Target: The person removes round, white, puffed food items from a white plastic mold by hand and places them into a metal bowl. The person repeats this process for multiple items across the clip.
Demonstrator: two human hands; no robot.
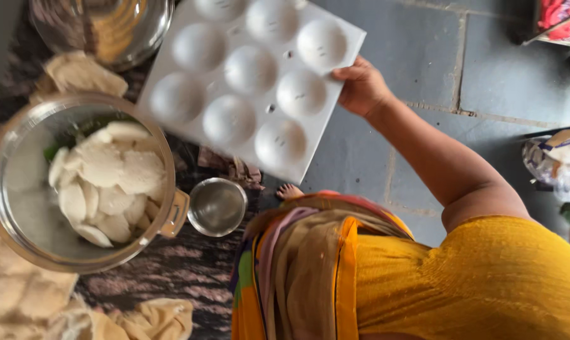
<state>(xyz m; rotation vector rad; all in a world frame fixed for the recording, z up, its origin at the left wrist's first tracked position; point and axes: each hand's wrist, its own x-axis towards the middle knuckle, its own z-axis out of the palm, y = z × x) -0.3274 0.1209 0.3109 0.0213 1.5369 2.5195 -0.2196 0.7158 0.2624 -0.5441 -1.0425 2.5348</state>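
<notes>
A: What's biggest in view?

B: The white square moulded tray with nine round hollows (250,75), held tilted above the dark patterned surface (171,271). Every hollow looks bare, so I'd judge its cakes are already out.

A: And where are they?

B: In the large round steel pot with a side handle (77,182), just left of the tray; soft white steamed cakes (108,182) lie heaped inside, though it isn't full.

A: The hands?

B: One hand (360,85), whose side I can't tell, is clamped on the tray's edge. The other isn't visible.

A: Anything smaller?

B: A small empty steel bowl (217,206) beside the pot's handle.
</notes>
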